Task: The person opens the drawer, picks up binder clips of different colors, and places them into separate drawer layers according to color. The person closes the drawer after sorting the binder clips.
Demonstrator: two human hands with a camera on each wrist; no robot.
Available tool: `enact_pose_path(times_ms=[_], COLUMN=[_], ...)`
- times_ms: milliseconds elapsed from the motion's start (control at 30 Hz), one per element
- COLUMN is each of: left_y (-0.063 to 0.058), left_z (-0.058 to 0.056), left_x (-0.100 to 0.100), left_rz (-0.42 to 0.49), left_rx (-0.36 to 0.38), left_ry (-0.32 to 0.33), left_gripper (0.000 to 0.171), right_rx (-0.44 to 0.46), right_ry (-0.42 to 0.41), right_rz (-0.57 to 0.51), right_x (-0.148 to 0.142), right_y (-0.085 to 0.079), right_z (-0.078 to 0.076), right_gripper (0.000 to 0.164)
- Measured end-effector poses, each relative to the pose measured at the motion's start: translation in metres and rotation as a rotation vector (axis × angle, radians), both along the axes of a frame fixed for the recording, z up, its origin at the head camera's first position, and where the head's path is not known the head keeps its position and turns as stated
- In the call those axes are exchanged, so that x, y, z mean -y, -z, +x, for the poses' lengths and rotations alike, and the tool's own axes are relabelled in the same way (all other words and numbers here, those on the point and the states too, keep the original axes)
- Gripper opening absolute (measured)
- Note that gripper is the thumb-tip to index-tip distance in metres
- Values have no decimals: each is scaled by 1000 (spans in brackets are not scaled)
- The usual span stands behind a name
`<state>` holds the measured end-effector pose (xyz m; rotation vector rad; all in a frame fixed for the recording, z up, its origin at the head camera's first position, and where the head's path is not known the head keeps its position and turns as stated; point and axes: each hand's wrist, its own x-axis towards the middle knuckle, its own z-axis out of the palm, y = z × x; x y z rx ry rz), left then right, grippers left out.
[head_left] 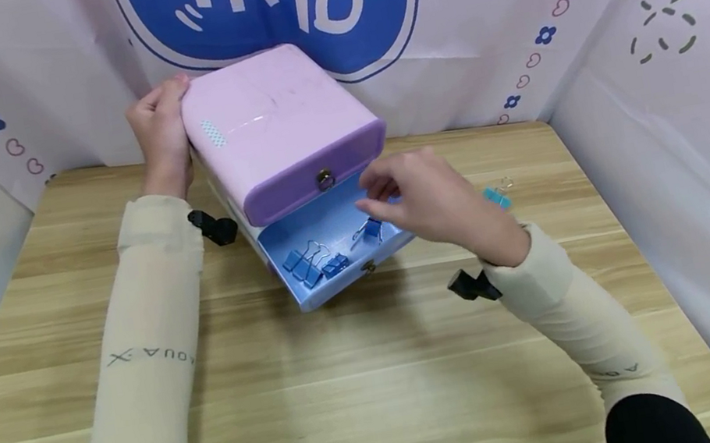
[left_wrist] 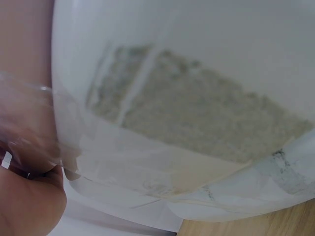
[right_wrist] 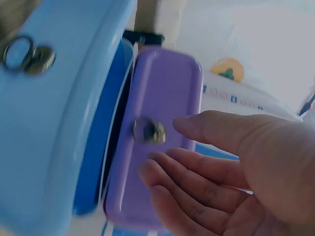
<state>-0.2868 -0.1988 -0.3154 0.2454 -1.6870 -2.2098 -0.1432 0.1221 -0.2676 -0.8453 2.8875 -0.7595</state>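
A small two-tier drawer box [head_left: 279, 116] with a pink-purple upper part stands toward the back of the table. My left hand [head_left: 163, 132] grips its back left corner; in the left wrist view its pale side [left_wrist: 206, 29] fills most of the picture. The lower blue drawer [head_left: 300, 294] is pulled out, with several blue binder clips [head_left: 308, 263] in its left part. Over the drawer's right part hovers my right hand [head_left: 425, 197], thumb and fingers apart and nothing between them. Close below its fingertips lies another blue binder clip [head_left: 373, 229] in the drawer.
To the right, behind my right wrist, a teal binder clip [head_left: 497, 198] lies on the wooden table [head_left: 360, 411]. The purple upper drawer [head_left: 318, 172] is closed and has a ring pull. White printed cloth [head_left: 455, 61] hangs behind the table and along its sides.
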Motion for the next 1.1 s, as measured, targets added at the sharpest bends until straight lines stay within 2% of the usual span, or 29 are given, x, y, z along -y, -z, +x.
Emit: enact_pose_path(times_ms=[267,567,1100], left_y=[1,2,0], left_z=[1,0,3], left_x=[2,1,1], left_rz=[7,3,-14], left_rx=[6,-20,-8], left_ry=[-3,-3,6], left_gripper=[20,20,22], right_rx=[-95,-124,-30], right_ry=[87,168,268], right_rz=[-35,-24,62], right_x=[-42,-79,-110], right_y=[-1,7,28], right_z=[-5,-13,-31], right_gripper=[15,12,16])
